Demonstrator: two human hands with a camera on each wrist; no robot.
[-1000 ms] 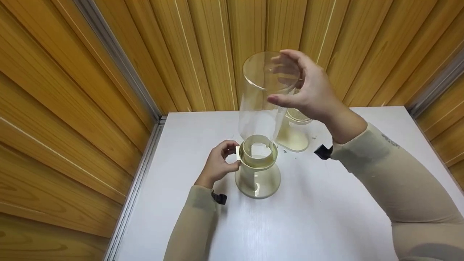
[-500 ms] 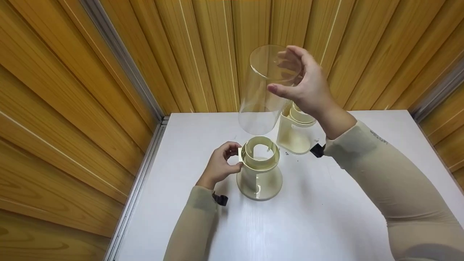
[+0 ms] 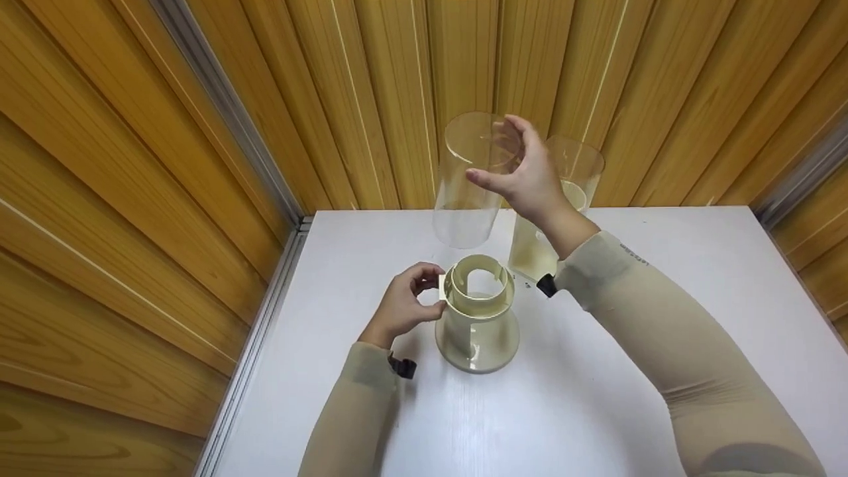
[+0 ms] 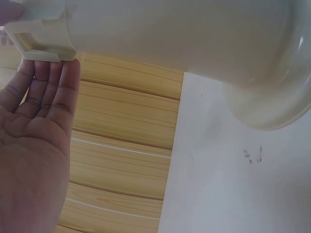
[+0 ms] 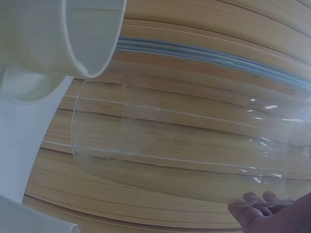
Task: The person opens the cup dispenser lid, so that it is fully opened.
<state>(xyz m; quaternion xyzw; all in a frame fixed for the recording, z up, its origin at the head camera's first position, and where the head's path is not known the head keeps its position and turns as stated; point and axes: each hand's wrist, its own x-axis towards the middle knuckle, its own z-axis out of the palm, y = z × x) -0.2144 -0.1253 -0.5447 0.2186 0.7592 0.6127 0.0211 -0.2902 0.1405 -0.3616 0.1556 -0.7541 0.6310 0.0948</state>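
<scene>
A cream stand [image 3: 482, 310] with a ring-shaped top and a round base stands upright on the white table. My left hand [image 3: 405, 301] grips a tab at the left side of its ring top; the left wrist view shows fingertips [image 4: 68, 73] against that piece. Behind and above the stand, my right hand [image 3: 533, 179] holds a clear tube [image 3: 460, 189], thumb and fingers round its upper end. The tube leans slightly. In the right wrist view its lower end lies apart from the cream ring [image 5: 92, 34].
Behind my right forearm, partly hidden, is a second cream stand [image 3: 530, 255] with another clear tube [image 3: 586, 156] on top. Small dark specks lie on the table [image 3: 596, 371] nearby. Wood-grain panels [image 3: 371, 99] enclose the back and sides.
The clear tube has drawn back from the ring top and shifted left with my right hand, first up, then lower. The second tube has come into view. My left hand keeps its grip.
</scene>
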